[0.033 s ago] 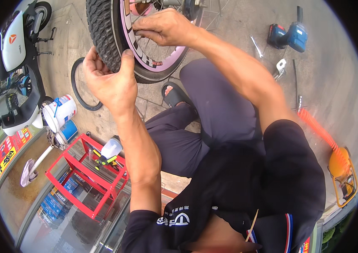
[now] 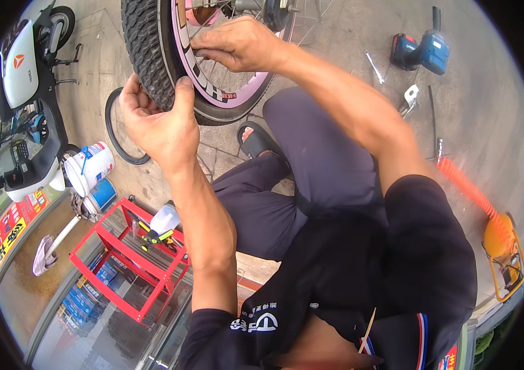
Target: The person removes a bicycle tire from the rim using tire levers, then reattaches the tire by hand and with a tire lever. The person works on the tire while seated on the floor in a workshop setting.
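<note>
A bicycle wheel with a pink rim [image 2: 251, 95] and a knobbly black tyre [image 2: 146, 52] stands upright before me, its top cut off by the frame edge. My left hand [image 2: 166, 126] is closed round the tyre's near left side, thumb on the sidewall and fingers curled against the tread. At the rim's inner edge, among the spokes, my right hand [image 2: 240, 44] pinches thumb and fingers together. Whatever lies in that pinch is hidden by the fingertips. Between tyre and rim runs a dark band, perhaps the tyre's sidewall.
A loose black rubber ring [image 2: 114, 132] lies left. Nearer stand buckets [image 2: 92, 163] and a red metal frame cart [image 2: 129, 246]; a scooter [image 2: 24, 68] is far left. To the right lie a spanner [image 2: 374, 68], a blue cordless impact wrench [image 2: 431, 52] and an orange coiled hose [image 2: 468, 188].
</note>
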Demonstrator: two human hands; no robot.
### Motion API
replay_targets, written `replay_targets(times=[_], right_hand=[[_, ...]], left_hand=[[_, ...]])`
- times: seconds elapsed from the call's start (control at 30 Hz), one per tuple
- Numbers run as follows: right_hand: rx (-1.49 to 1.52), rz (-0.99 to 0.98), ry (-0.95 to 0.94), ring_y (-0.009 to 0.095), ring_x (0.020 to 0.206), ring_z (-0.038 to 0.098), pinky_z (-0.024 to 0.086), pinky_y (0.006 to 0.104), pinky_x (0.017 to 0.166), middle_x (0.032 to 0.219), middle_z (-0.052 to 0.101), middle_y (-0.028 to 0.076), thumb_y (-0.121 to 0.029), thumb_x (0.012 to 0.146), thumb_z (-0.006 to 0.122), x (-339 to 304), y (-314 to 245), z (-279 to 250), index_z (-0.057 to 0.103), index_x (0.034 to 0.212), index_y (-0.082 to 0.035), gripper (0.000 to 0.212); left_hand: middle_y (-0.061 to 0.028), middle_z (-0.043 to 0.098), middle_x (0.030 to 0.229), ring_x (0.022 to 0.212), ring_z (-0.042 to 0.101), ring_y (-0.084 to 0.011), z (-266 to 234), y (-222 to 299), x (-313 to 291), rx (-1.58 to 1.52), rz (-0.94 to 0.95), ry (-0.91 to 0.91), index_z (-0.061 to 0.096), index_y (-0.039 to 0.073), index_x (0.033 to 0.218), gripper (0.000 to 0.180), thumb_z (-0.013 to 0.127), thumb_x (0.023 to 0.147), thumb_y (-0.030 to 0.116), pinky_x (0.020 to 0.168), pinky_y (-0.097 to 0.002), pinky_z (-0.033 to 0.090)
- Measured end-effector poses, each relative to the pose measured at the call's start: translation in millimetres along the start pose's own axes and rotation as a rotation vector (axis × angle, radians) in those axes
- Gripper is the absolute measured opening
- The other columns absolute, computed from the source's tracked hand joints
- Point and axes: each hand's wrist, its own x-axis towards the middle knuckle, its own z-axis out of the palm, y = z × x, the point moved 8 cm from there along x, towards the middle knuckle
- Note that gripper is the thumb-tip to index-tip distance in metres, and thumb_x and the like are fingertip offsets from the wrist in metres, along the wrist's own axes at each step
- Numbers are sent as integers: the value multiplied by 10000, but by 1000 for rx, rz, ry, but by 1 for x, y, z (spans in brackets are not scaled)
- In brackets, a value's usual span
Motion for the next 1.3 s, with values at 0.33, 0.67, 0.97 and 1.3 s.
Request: replay_targets(times=[0.33,0.67,0.97,1.3], right_hand=[[15,76,3,259,795,714,576,363,704,925,748,26,-233,893,718,-6,4,1,731,1098,-179,213],[106,1,176,298,816,708,577,375,716,940,734,86,-107,833,764,-12,-18,-12,728,1076,-62,249],[74,-34,141,283,818,699,573,366,709,935,722,68,-129,822,779,-5,-8,-10,714,1030,-71,226],[120,-72,66,273,836,695,571,365,735,937,708,57,-114,832,760,-2,-4,-8,701,1048,-86,226]], left_hand=[[-176,653,1156,1004,674,-210,-1,-5,3,-35,35,-12,469,-99,1267,608,804,764,-34,911,-311,536],[-122,706,1076,914,687,-195,23,2,9,32,-26,-186,619,-56,1194,455,787,772,-87,852,-319,553],[-117,722,1021,854,691,-162,17,3,11,138,-36,-103,635,-52,1151,409,784,771,-71,805,-298,566],[-105,711,975,810,682,-172,20,5,8,100,-50,-92,648,-61,1127,391,771,757,-95,756,-287,549]])
